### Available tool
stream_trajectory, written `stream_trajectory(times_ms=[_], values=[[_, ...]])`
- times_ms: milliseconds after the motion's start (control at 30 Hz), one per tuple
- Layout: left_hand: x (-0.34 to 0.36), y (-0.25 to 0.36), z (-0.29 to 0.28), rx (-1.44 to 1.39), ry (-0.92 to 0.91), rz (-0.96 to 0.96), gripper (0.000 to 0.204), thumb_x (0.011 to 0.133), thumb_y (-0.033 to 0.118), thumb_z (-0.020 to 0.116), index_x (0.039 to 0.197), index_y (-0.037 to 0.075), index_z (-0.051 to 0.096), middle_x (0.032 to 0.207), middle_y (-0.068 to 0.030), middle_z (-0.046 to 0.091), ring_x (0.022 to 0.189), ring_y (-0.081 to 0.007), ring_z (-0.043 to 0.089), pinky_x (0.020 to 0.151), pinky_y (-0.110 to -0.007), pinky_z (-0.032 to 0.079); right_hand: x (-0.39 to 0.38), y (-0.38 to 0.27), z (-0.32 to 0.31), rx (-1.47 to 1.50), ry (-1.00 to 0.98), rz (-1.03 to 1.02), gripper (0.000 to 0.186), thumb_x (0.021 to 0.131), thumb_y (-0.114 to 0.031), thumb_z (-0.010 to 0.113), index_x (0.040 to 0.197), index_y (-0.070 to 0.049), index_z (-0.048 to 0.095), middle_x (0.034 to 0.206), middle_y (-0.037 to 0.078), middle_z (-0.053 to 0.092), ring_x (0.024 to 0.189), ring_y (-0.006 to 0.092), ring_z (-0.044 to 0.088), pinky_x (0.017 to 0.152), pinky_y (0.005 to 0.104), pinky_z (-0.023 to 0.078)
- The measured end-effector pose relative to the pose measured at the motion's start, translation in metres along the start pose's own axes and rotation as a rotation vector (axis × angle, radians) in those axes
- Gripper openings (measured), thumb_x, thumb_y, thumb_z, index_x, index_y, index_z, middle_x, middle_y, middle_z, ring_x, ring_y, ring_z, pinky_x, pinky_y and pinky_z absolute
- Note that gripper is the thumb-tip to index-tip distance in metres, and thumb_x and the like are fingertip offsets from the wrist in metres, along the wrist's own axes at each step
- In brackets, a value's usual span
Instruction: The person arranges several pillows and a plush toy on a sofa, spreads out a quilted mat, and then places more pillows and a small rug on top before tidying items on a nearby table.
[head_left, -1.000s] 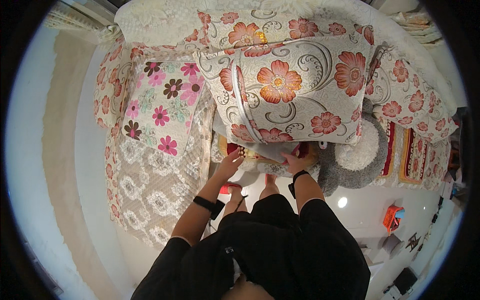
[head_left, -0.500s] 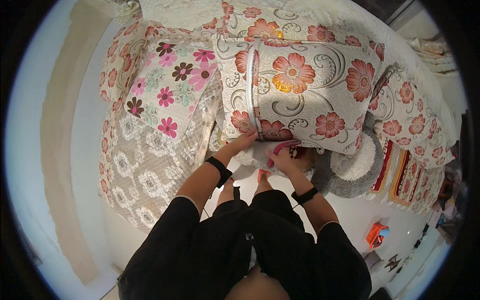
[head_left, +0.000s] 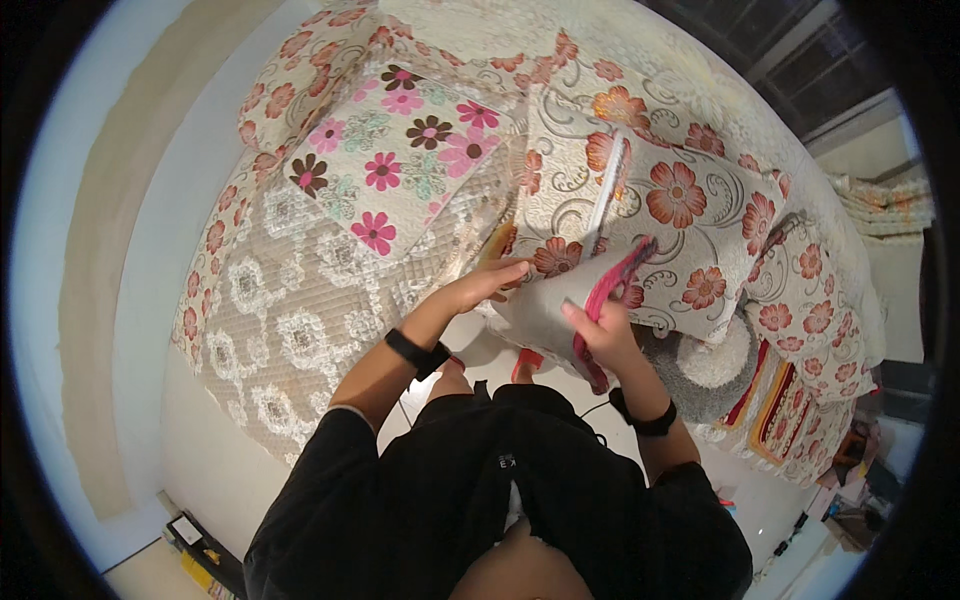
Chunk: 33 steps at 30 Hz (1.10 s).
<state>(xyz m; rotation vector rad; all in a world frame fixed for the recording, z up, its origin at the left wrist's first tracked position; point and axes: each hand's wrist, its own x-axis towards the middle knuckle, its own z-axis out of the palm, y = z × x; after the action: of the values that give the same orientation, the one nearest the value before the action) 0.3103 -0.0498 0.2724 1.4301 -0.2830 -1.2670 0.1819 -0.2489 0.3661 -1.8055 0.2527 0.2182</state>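
Note:
My right hand is closed on a grey-backed mat with a pink-red edge, its thumb on the grey side. The mat is tilted up and curved over the near edge of a large cream cushion with red flowers and grey swirls. A pale strip crosses this cushion. My left hand is beside the mat's left end, fingers stretched out, apparently holding nothing. Its fingertips are close to the cushion's lower left corner; I cannot tell whether they touch it.
At left, a pink-and-brown flowered cloth lies on a beige quilted cover. To the right are a round grey-and-white fluffy piece, a folded striped textile and another flowered cushion. A dark shelf stands at lower left.
My right hand has lifted the mat, so its grey back now shows in front of the cushion. My left hand has come off the cushion's near edge and opened. The view has shifted.

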Motion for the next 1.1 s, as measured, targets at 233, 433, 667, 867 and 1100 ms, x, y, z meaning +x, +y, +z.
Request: stream_trajectory(times_ms=[233, 433, 667, 867, 1100], values=[[-0.164, 0.027, -0.027, 0.095, 0.355, 0.435, 0.09, 0.079, 0.049, 0.064, 0.142, 0.003, 0.018, 0.144, -0.0169, 0.025, 0.133, -0.0323, 0.024, 0.106, -0.041, 0.025, 0.083, -0.119, 0.101, -0.027, -0.15, -0.351, 0.025, 0.085, -0.02, 0.059, 0.09, 0.005, 0.059, 0.085, 0.012, 0.061, 0.077, 0.0192, 0.056, 0.073, 0.0326, 0.044], [-0.27, -0.001, -0.065, -0.22, 0.647, 0.662, 0.102, 0.074, 0.058, 0.063, 0.143, 0.005, 0.011, 0.146, -0.0172, 0.02, 0.134, -0.0336, 0.021, 0.104, -0.043, 0.029, 0.084, -0.177, 0.223, -0.424, -0.312, -0.69, 0.028, 0.082, -0.022, 0.06, 0.095, 0.003, 0.062, 0.112, 0.023, 0.051, 0.103, 0.0355, 0.049, 0.089, 0.0391, 0.039], [-0.343, -0.079, -0.092, -0.621, 0.768, 0.721, 0.057, 0.08, 0.027, 0.065, 0.124, 0.0, 0.042, 0.119, -0.011, 0.05, 0.109, -0.0218, 0.049, 0.093, -0.035, 0.039, 0.039, -0.144, 0.367, -0.896, -0.618, -1.122, 0.057, 0.065, -0.006, 0.064, 0.119, -0.002, 0.046, 0.13, 0.022, 0.033, 0.125, 0.0402, 0.029, 0.103, 0.0465, 0.03], [-0.367, -0.112, -0.118, -1.253, 0.888, 1.021, 0.042, 0.082, 0.014, 0.049, 0.121, 0.0, 0.042, 0.12, -0.0123, 0.051, 0.112, -0.0285, 0.049, 0.1, -0.042, 0.037, 0.04, -0.114, 0.375, -0.803, -0.557, -0.911, 0.06, 0.071, 0.002, 0.058, 0.126, -0.016, 0.043, 0.132, 0.017, 0.039, 0.12, 0.0354, 0.041, 0.097, 0.0475, 0.037], [-0.368, -0.14, -0.148, -1.075, 1.33, 0.968, 0.031, 0.078, 0.004, 0.054, 0.109, 0.002, 0.049, 0.101, -0.0091, 0.057, 0.092, -0.0229, 0.056, 0.087, -0.038, 0.047, 0.09, -0.095, 0.31, -0.571, -0.461, -0.602, 0.04, 0.069, 0.001, 0.062, 0.107, -0.011, 0.06, 0.09, 0.015, 0.061, 0.082, 0.0335, 0.058, 0.071, 0.0406, 0.046]])
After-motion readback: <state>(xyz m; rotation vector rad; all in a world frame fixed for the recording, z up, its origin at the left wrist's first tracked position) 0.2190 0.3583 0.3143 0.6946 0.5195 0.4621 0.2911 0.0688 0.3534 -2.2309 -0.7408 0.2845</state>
